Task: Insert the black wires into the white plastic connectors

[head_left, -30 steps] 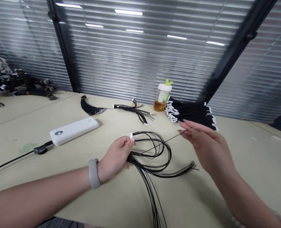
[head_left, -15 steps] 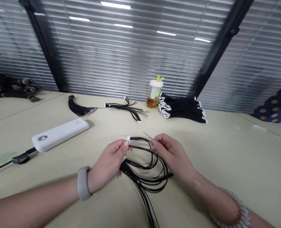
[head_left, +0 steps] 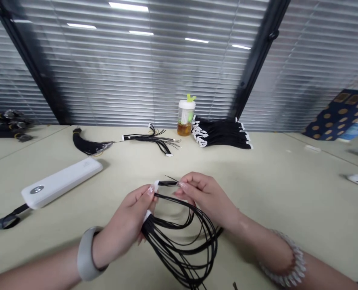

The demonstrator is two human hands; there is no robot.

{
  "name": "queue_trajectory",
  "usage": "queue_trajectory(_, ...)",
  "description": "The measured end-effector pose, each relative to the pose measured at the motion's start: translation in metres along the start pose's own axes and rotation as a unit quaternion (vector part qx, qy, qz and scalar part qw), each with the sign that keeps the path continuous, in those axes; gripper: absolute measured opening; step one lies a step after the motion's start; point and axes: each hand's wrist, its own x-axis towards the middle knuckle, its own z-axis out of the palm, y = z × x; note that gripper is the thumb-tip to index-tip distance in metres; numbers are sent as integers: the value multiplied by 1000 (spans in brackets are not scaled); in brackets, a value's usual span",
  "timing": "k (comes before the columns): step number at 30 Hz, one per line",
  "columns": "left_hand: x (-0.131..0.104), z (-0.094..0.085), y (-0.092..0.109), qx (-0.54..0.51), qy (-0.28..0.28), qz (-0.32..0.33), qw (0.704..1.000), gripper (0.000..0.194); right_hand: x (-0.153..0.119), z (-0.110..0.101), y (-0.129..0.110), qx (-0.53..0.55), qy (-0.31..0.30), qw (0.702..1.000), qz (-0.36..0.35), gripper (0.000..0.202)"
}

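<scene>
A black wire harness (head_left: 179,249) with white connectors hangs in loops between my hands above the table. My left hand (head_left: 133,215) is closed on it near two white connectors, one of them a small white connector (head_left: 156,185) poking out past the thumb. My right hand (head_left: 205,197) pinches thin black wires of the same harness just right of that connector. One wire end (head_left: 170,177) sticks out up and left from the right fingertips. The lower loops of wire run down out of view.
A white power bank (head_left: 61,181) with a cable lies at left. Behind are a black wire bundle (head_left: 88,143), loose harness pieces (head_left: 151,139), a jar with amber liquid (head_left: 185,119) and a stack of black harnesses (head_left: 223,133). A dotted blue bag (head_left: 336,117) stands far right.
My right hand has moved closer to the connector held by my left hand and now grips wires beside it. The view has turned a little to the right.
</scene>
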Motion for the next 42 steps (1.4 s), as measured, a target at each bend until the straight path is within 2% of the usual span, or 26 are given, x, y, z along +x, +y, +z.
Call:
queue_trajectory(4, -1, 2, -1, -7, -1, 1, 1000, 45, -7, 0, 0, -98, 31, 991, -87, 19)
queue_trajectory(7, -2, 2, -2, -4, 4, 2, 1000, 45, -9, 1, 0, -155, 24, 979, -129, 20)
queue_trajectory(13, -3, 0, -3, 16, 28, -18, 999, 44, -12, 4, 3, -171, 48, 977, -120, 23)
queue_trajectory(18, -1, 0, -4, 30, 45, -34, 998, 42, -13, 5, 5, -198, 47, 966, -159, 23)
queue_trajectory(24, -2, 3, 2, 40, 34, -30, 998, 44, -15, 4, 2, -247, 49, 946, -205, 17)
queue_trajectory(29, -3, 5, 8, 51, 25, -27, 998, 43, -16, 2, 0, -296, 44, 924, -238, 21)
queue_trajectory(36, -2, 1, 4, 65, 19, -25, 997, 41, -17, 0, -1, -308, 39, 919, -244, 19)
queue_trajectory(42, -2, -1, 1, 75, 22, -25, 997, 41, -17, -2, 0, -374, 11, 887, -271, 22)
